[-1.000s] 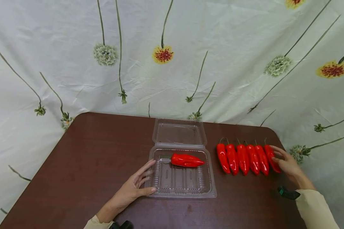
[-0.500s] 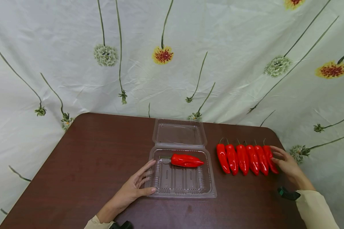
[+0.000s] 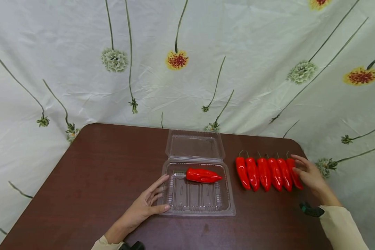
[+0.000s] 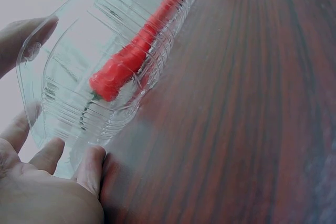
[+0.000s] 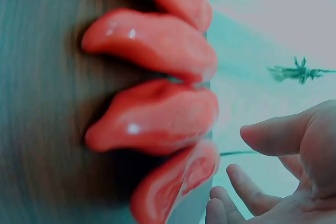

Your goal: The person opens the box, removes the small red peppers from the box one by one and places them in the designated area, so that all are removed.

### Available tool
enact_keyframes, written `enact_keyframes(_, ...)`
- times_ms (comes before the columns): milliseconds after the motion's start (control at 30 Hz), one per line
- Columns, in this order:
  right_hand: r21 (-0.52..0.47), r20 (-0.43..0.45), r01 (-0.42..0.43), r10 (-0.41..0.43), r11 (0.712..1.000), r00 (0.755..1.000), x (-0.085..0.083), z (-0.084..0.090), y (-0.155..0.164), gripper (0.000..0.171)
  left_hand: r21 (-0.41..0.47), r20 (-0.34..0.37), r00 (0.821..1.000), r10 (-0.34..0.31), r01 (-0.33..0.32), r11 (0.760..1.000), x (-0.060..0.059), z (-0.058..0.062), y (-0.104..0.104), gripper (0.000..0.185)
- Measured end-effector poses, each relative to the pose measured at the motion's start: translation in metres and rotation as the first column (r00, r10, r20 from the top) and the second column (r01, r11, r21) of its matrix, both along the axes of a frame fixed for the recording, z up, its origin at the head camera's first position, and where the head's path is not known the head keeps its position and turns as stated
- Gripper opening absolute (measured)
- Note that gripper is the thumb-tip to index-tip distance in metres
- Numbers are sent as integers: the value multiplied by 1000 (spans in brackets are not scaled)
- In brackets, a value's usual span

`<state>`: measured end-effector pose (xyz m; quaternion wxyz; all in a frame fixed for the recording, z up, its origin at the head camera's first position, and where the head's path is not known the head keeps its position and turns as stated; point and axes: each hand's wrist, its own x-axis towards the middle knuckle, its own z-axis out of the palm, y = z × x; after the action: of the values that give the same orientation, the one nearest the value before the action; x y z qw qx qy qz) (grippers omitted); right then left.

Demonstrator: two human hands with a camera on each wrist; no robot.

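A clear plastic clamshell box (image 3: 193,210) lies with its lid folded back, and one red pepper (image 3: 203,175) rests crosswise inside it. My left hand (image 3: 140,206) touches the box's left side with spread fingers; the thumb (image 4: 44,31) lies at the rim in the left wrist view. To the right of the box, several red peppers (image 3: 264,173) form a close row, stems toward the back. My right hand (image 3: 310,177) hovers by the rightmost pepper (image 3: 294,173), partly covering it in the head view. In the right wrist view its fingers (image 5: 252,192) are apart from the peppers, holding nothing.
The dark brown table (image 3: 118,166) has rounded back corners. Behind it hangs a white cloth (image 3: 81,86) printed with flowers. The box's open lid (image 3: 195,144) lies toward the table's back edge.
The rightmost pepper has shifted slightly left, closer to the row. My right hand has since moved up a little, away from it. The left hand and the box stay in place.
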<state>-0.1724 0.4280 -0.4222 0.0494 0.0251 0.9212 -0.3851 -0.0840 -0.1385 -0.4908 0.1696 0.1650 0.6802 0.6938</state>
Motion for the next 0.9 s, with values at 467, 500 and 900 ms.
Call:
enact_keyframes(467, 44, -121, -136, 140, 990, 983, -4, 21, -54, 51, -8, 9, 1000, 0, 0, 1000, 1, 2, 0, 88)
enact_keyframes(500, 34, -123, -150, 153, 988, 981, -4, 23, -59, 51, -12, 13, 1000, 0, 0, 1000, 1, 2, 0, 88)
enact_keyframes(900, -26, -125, -322, 316, 946, 940, -3, 39, -117, 46, -9, 10, 1000, -9, 9, 1000, 0, 1, 0, 88)
